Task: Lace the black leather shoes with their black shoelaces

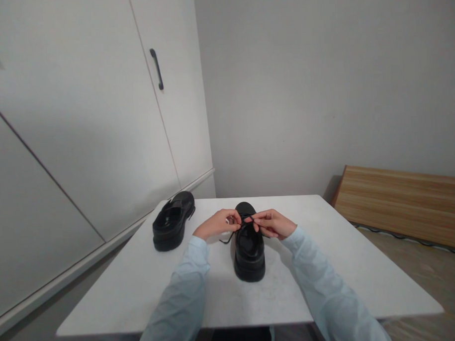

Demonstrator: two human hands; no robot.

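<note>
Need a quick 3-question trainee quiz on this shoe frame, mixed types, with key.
1. True or false: both hands pinch the lace of the shoe in the middle of the table.
2. Where is the second shoe? A) on the floor B) on the table near its left edge C) on the wooden board
3. Fill in: both shoes are ___ in colour.

Key:
1. True: left hand and right hand hold the lace over the middle shoe.
2. B: the second shoe sits on the table, untouched.
3. Black.
</note>
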